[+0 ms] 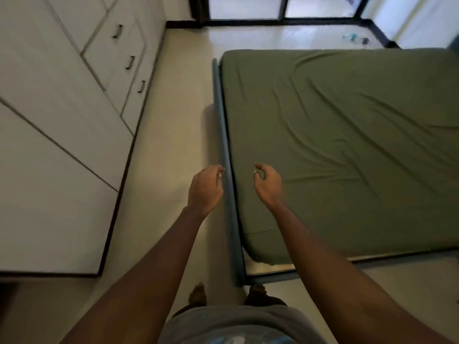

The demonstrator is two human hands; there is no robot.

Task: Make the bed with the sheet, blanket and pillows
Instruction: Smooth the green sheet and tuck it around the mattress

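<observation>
A green fitted sheet (342,150) covers the mattress, wrinkled across its middle; at the near corner a bit of white mattress shows under its edge. The bed's blue-grey frame (224,155) runs along the left side. My left hand (205,188) hovers over the floor beside the frame, fingers loosely curled and holding nothing. Just above the sheet's left edge hangs my right hand (267,183), fingers relaxed and empty. No blanket or pillow is in view.
White wardrobe doors and drawers (74,108) line the left wall, leaving a strip of pale floor (173,135) between them and the bed. A dark-framed window or door (285,13) stands at the far end. Small objects (355,39) lie on the floor there.
</observation>
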